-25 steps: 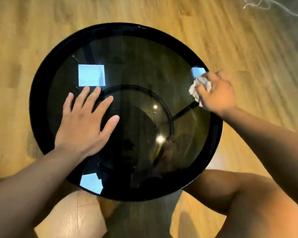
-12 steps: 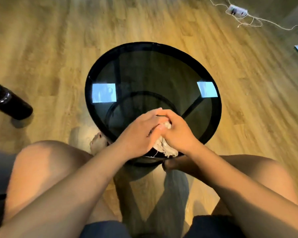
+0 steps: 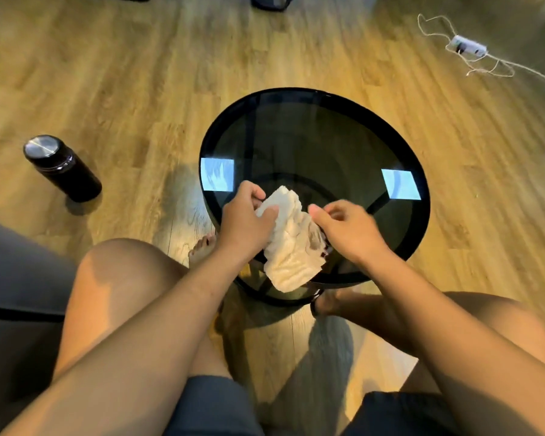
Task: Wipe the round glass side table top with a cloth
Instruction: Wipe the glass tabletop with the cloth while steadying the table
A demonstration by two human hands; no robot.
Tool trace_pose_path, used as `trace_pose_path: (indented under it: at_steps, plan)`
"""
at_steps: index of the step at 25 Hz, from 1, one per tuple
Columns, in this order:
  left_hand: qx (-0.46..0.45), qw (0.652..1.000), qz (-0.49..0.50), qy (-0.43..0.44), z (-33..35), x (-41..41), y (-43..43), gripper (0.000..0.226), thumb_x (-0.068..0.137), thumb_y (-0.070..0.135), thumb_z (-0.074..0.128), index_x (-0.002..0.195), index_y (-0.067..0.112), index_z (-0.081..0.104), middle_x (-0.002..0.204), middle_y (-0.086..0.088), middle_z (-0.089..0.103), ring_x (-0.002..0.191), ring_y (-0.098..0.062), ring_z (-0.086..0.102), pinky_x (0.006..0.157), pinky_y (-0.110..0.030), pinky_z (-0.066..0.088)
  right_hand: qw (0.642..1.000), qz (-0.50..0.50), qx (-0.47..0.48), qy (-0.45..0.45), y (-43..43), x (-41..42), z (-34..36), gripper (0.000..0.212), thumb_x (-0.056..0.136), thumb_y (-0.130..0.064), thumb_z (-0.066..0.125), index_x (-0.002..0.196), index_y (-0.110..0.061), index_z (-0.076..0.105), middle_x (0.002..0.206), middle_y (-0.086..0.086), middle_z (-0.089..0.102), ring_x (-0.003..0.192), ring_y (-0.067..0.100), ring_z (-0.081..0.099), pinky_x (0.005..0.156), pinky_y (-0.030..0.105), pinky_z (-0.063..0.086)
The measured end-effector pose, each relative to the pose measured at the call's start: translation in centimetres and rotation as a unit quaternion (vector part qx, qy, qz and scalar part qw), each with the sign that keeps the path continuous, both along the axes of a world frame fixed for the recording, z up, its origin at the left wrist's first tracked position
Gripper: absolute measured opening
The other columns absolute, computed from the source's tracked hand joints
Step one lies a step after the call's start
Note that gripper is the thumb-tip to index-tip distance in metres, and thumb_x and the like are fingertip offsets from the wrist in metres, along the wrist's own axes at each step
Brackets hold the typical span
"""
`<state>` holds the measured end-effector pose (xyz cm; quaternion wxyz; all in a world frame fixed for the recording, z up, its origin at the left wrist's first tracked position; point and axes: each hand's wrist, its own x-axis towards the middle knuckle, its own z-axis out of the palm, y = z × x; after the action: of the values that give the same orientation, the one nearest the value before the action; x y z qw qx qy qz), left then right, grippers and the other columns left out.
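Note:
The round glass side table (image 3: 315,99) has a dark smoked top in a black rim and stands on the wooden floor in front of my knees. A white cloth (image 3: 291,243) hangs spread between my two hands over the near part of the glass. My left hand (image 3: 247,218) grips the cloth's upper left edge, thumb on top. My right hand (image 3: 346,229) holds the cloth's right side with curled fingers; the cloth's edge is hidden under it. The cloth's lower end droops over the table's near rim.
A black flask (image 3: 62,168) with a metal lid stands on the floor to the left. A white power strip (image 3: 468,47) with a loose cord lies at the far right. My bare knees and feet flank the table; a grey seat (image 3: 16,278) lies at the left.
The view pulled back from the table. My right hand brought the crumpled cloth from the right rim to the near edge, my left hand left the glass, and both now spread the cloth apart.

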<state>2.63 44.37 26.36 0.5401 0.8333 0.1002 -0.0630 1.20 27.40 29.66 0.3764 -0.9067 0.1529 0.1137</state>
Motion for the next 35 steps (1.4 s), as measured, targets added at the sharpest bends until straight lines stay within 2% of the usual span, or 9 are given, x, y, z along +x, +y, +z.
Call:
trace_pose_path:
  at_steps: [2, 4, 7, 11, 14, 19, 23, 27, 35]
  plan:
    - [0.051, 0.998, -0.028, 0.002, -0.1, 0.2, -0.1, 0.018, 0.091, 0.020, 0.066, 0.102, 0.024, 0.052, 0.095, 0.007, 0.057, 0.082, -0.006, 0.055, 0.062, -0.015, 0.040, 0.994, -0.062, 0.031, -0.086, -0.3, -0.2, 0.6, 0.032, 0.094, -0.044, 0.056, 0.085, -0.015, 0.065, 0.072, -0.001, 0.064, 0.065, 0.013, 0.060, 0.060, 0.027, 0.049]
    - [0.009, 1.000, -0.018, 0.022, -0.2, 0.8, 0.3, 0.020, 0.089, 0.018, 0.068, 0.105, 0.023, 0.058, 0.097, 0.007, 0.060, 0.086, -0.009, 0.059, 0.066, -0.019, 0.045, 0.926, -0.111, 0.325, 0.156, 1.7, -0.7, 0.9, 0.035, 0.097, -0.032, 0.050, 0.068, -0.015, 0.056, 0.053, 0.001, 0.054, 0.044, 0.013, 0.049, 0.040, 0.021, 0.041]
    - [-0.018, 0.994, -0.083, 0.068, -0.7, 1.3, 0.8, 0.027, 0.090, 0.021, 0.064, 0.117, 0.020, 0.064, 0.105, 0.004, 0.065, 0.097, -0.013, 0.062, 0.079, -0.028, 0.050, 0.811, -0.075, 0.401, 0.420, 3.9, -0.3, -1.9, 0.034, 0.094, -0.016, 0.042, 0.061, -0.015, 0.050, 0.048, -0.003, 0.049, 0.032, 0.005, 0.040, 0.031, 0.013, 0.031]
    - [0.072, 0.982, -0.170, 0.042, -1.0, 1.7, 1.4, 0.018, 0.093, 0.013, 0.055, 0.101, 0.010, 0.072, 0.093, -0.007, 0.071, 0.089, -0.023, 0.064, 0.071, -0.036, 0.049, 0.882, 0.064, 0.118, 0.451, 5.1, 4.7, -3.6, 0.040, 0.097, -0.023, 0.036, 0.062, -0.012, 0.052, 0.047, 0.000, 0.047, 0.030, 0.006, 0.029, 0.035, 0.014, 0.020]
    - [0.135, 0.973, -0.185, 0.022, -1.3, 2.2, 2.1, 0.015, 0.093, 0.010, 0.057, 0.099, 0.013, 0.071, 0.086, -0.003, 0.066, 0.084, -0.021, 0.059, 0.059, -0.024, 0.039, 0.823, 0.264, -0.152, 0.479, 5.6, 7.7, -2.6, 0.035, 0.091, -0.023, 0.045, 0.064, -0.005, 0.057, 0.041, 0.004, 0.053, 0.034, 0.014, 0.034, 0.046, 0.020, 0.027]
    - [0.157, 0.983, -0.092, 0.010, -1.2, 3.4, 2.2, 0.014, 0.095, 0.014, 0.056, 0.101, 0.008, 0.066, 0.080, 0.002, 0.055, 0.072, -0.012, 0.049, 0.059, -0.020, 0.032, 0.866, 0.294, -0.399, 0.060, 5.1, 12.7, -1.6, 0.025, 0.077, -0.031, 0.059, 0.092, -0.014, 0.067, 0.080, 0.006, 0.067, 0.072, 0.027, 0.061, 0.065, 0.033, 0.048]
    - [0.188, 0.981, -0.050, -0.007, -1.2, 4.4, 4.0, 0.022, 0.086, 0.022, 0.064, 0.108, 0.018, 0.065, 0.104, 0.000, 0.059, 0.102, -0.022, 0.057, 0.083, -0.031, 0.044, 0.910, 0.278, -0.180, -0.248, 4.3, 7.6, -5.1, 0.038, 0.095, -0.029, 0.052, 0.129, -0.014, 0.057, 0.126, 0.011, 0.056, 0.117, 0.028, 0.053, 0.090, 0.040, 0.049]
    - [0.232, 0.972, -0.035, -0.007, -2.0, 3.9, 4.9, 0.054, 0.087, 0.029, 0.065, 0.137, 0.024, 0.047, 0.148, -0.001, 0.037, 0.141, -0.023, 0.030, 0.117, -0.043, 0.024, 0.841, 0.416, -0.242, -0.246, 2.3, -1.3, -8.2, 0.053, 0.101, -0.035, 0.042, 0.147, -0.010, 0.040, 0.153, 0.020, 0.038, 0.142, 0.037, 0.036, 0.112, 0.055, 0.034]
    - [0.135, 0.989, 0.056, 0.028, -0.9, 5.6, 4.8, 0.069, 0.098, 0.015, 0.047, 0.155, 0.012, 0.008, 0.156, -0.015, 0.030, 0.141, -0.029, 0.034, 0.108, -0.034, 0.036, 0.889, 0.351, -0.225, -0.189, 8.9, 10.6, -9.6, 0.052, 0.101, -0.028, 0.039, 0.152, -0.017, 0.034, 0.158, 0.018, 0.031, 0.146, 0.037, 0.027, 0.118, 0.051, 0.025]
